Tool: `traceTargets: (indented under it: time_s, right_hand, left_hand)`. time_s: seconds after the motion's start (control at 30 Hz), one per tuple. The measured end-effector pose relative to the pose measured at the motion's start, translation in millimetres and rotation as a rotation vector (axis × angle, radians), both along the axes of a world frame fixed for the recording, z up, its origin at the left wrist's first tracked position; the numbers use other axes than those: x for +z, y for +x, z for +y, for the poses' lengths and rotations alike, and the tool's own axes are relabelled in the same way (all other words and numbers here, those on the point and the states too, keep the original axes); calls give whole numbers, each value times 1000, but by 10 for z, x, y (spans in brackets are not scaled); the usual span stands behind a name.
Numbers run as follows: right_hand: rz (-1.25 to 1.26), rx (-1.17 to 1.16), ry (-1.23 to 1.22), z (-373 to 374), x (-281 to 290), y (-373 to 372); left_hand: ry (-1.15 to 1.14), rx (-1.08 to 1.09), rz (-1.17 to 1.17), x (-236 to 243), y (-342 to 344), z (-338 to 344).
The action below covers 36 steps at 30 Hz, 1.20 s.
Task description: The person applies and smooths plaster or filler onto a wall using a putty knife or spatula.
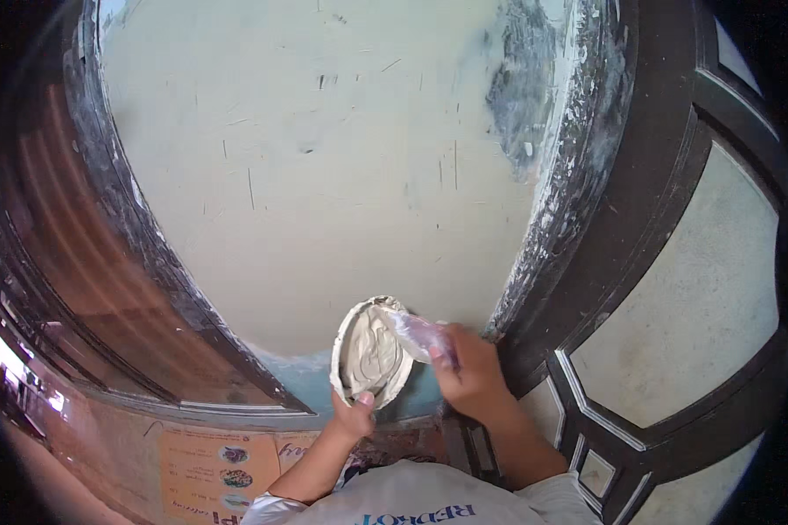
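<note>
Clamped on a putty knife (pixel 416 334), the right hand (pixel 473 376) loads filler off the plate (pixel 359 385) gripped by the left hand (pixel 353 418); next, a flat sweep across the wall (pixel 324 175) above.

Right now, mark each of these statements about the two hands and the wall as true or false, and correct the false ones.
1. The left hand holds a round plate loaded with pale putty. True.
2. The right hand is empty. False: it grips a flat scraper blade smeared with putty.
3. The blade reaches over the plate's upper right rim. True.
4. The wall panel is freshly painted bright red. False: it is pale cream, with scratches and a dark scuffed patch at its upper right.
5. A dark door frame stands to the right of the panel. True.
</note>
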State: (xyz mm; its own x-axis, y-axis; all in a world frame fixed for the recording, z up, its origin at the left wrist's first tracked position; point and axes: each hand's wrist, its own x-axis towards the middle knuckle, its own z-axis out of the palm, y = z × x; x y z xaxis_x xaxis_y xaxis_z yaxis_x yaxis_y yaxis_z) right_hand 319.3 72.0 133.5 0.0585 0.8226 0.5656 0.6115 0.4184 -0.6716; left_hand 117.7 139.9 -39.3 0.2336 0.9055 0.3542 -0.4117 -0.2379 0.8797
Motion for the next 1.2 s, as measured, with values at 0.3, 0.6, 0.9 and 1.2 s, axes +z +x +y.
traceTargets:
  time_s: [0.3, 0.6, 0.9, 1.2]
  right_hand:
    - [-183, 102, 262, 130, -195, -411]
    - [508, 216, -4, 289, -493, -509]
    - [864, 404, 139, 501, -663, -376]
    - [1434, 387, 77, 571, -446, -171]
  left_hand:
    - [-110, 107, 32, 312, -274, -94]
    - [-18, 161, -40, 197, -447, 105]
    - [-186, 23, -246, 150, -510, 190]
    - [-228, -33, -215, 642, -525, 101]
